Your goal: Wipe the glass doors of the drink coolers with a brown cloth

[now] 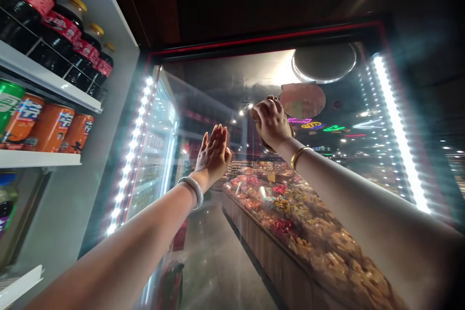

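Left hand (214, 152) spread flat on glass door (327, 164); right hand (271, 121) clenched on it. Four cola bottles (78, 48), three orange cans (51, 128).

The glass door (327, 164) blocks the way ahead; cooler shelves (43, 82) at left stand open, crowded with bottles (61, 34) and cans (51, 126)

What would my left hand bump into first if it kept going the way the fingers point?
Probably the glass door of the open fridge. The left hand is flat, fingers pointing up at the glass, and looks very near it or already touching; depth is unclear.
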`<state>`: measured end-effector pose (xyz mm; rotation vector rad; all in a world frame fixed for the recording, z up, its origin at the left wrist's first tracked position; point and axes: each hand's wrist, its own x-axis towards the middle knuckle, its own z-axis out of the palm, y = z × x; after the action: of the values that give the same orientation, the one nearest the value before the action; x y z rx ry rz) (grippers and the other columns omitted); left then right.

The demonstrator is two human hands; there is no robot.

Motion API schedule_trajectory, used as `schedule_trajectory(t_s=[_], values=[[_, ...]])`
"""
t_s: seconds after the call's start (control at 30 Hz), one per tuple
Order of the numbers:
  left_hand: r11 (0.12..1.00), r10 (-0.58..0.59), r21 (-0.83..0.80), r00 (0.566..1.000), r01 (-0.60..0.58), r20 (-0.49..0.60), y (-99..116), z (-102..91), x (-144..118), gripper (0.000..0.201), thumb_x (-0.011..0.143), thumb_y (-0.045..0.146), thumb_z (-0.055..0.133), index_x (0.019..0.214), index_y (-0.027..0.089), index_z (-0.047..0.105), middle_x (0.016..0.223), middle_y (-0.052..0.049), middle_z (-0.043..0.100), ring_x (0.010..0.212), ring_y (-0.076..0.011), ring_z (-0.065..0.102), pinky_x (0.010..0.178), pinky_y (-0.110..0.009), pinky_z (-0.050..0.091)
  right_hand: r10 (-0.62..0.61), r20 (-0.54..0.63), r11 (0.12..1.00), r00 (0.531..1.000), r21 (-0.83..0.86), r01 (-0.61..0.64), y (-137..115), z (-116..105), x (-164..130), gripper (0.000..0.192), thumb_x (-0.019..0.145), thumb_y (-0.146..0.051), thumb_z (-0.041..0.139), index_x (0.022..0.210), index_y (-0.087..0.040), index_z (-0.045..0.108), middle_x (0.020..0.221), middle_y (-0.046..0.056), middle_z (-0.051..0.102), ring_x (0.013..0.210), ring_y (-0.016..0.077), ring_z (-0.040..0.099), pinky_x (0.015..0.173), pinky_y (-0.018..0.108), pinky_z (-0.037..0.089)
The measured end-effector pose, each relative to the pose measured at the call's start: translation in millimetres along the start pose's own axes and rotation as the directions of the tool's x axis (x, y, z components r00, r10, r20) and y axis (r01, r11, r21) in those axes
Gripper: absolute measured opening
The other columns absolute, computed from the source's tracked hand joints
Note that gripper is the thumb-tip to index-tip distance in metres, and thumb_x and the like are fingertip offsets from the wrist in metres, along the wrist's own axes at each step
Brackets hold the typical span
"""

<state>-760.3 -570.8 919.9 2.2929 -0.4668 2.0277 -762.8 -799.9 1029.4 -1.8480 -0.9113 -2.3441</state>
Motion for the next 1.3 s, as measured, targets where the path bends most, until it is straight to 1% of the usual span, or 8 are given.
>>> schedule_trajectory(t_s=[0.23, 0.37, 0.6, 0.87, 0.97, 1.13, 1.2, 1.3], values=[[0.998, -0.061, 0.026, 0.997, 0.062, -0.04, -23.6, 5.3, 0.9, 0.074, 0.101, 0.026, 0.037, 0.169, 0.014, 0.011, 0.174, -0.014, 0.02, 0.163, -0.0283, 0.015, 0.135, -0.055, 0.015, -0.274, 0.199, 0.957, 0.941, 0.156, 0.245, -80.1, 25.4, -18.2, 0.041, 0.098, -0.024, 0.056, 0.138, -0.027, 0.061, 0.152, 0.011, 0.053, 0.152, 0.032, 0.036, 0.128, 0.057, 0.036], [0.998, -0.056, 0.026, 0.997, 0.057, -0.061, -31.5, 2.5, -4.4, 0.072, 0.103, 0.026, 0.035, 0.169, 0.014, 0.01, 0.175, -0.014, 0.016, 0.164, -0.0278, 0.013, 0.135, -0.055, 0.014, -0.38, 0.216, 0.922, 0.899, 0.163, 0.351, -51.5, -3.1, -44.5, 0.037, 0.101, -0.021, 0.051, 0.135, -0.03, 0.062, 0.147, 0.005, 0.058, 0.151, 0.0268, 0.039, 0.129, 0.05, 0.038], [1.0, 0.006, 0.026, 0.998, -0.004, -0.058, -20.8, -3.0, 9.7, 0.07, 0.103, 0.024, 0.032, 0.169, 0.013, 0.011, 0.175, -0.013, 0.019, 0.164, -0.0241, 0.011, 0.136, -0.052, 0.01, 0.145, -0.079, 0.985, 0.986, -0.084, -0.151, 46.0, -28.3, -6.9, 0.04, 0.091, -0.018, 0.055, 0.13, -0.026, 0.06, 0.146, 0.013, 0.054, 0.142, 0.0408, 0.044, 0.111, 0.067, 0.05], [0.997, -0.008, -0.072, 0.999, 0.006, -0.037, 10.0, -13.9, 92.5, 0.073, 0.1, 0.028, 0.035, 0.168, 0.012, 0.014, 0.177, -0.011, 0.014, 0.165, -0.0244, 0.007, 0.136, -0.048, 0.003, -0.154, 0.102, 0.988, 0.983, 0.005, 0.155, -37.0, 9.6, 10.3, 0.038, 0.097, -0.019, 0.048, 0.132, -0.023, 0.06, 0.146, 0.013, 0.054, 0.148, 0.0353, 0.039, 0.124, 0.06, 0.042], [0.993, 0.076, -0.084, 0.996, -0.08, -0.056, 10.1, -12.8, 104.1, 0.074, 0.1, 0.028, 0.034, 0.169, 0.013, 0.01, 0.177, -0.01, 0.012, 0.165, -0.0254, 0.006, 0.136, -0.05, 0.002, -0.15, 0.112, 0.988, 0.982, -0.007, 0.151, -4.2, -11.2, 1.6, 0.038, 0.097, -0.018, 0.046, 0.13, -0.03, 0.061, 0.141, 0.008, 0.058, 0.138, 0.0331, 0.05, 0.114, 0.06, 0.052], [0.987, 0.108, -0.112, 0.989, -0.119, -0.099, -1.5, -10.4, 116.5, 0.077, 0.099, 0.027, 0.034, 0.17, 0.018, 0.006, 0.178, -0.005, 0.013, 0.165, -0.0236, 0.005, 0.136, -0.048, -0.001, 0.316, -0.213, 0.934, 0.925, -0.099, -0.342, 76.1, -31.6, 45.0, 0.027, 0.095, -0.03, 0.052, 0.117, -0.021, 0.064, 0.132, 0.019, 0.055, 0.129, 0.0468, 0.05, 0.093, 0.073, 0.054], [0.991, 0.09, -0.093, 0.993, -0.098, -0.082, -6.6, -13.1, 125.1, 0.075, 0.1, 0.028, 0.033, 0.17, 0.016, 0.008, 0.178, -0.007, 0.012, 0.165, -0.0245, 0.005, 0.136, -0.048, -0.002, 0.347, -0.322, 0.927, 0.881, -0.026, -0.374, 74.5, -15.8, 78.0, 0.026, 0.097, -0.027, 0.044, 0.11, -0.019, 0.065, 0.126, 0.018, 0.057, 0.13, 0.0446, 0.05, 0.099, 0.073, 0.051], [0.996, 0.046, -0.068, 0.996, -0.052, -0.08, -10.7, -18.6, 139.5, 0.075, 0.1, 0.029, 0.032, 0.169, 0.011, 0.01, 0.178, -0.01, 0.011, 0.165, -0.026, 0.004, 0.135, -0.05, -0.003, 0.169, -0.227, 0.985, 0.959, -0.003, -0.174, 31.3, 19.4, 107.0, 0.03, 0.096, -0.019, 0.037, 0.107, -0.019, 0.065, 0.123, 0.016, 0.058, 0.131, 0.0393, 0.049, 0.102, 0.068, 0.053]])
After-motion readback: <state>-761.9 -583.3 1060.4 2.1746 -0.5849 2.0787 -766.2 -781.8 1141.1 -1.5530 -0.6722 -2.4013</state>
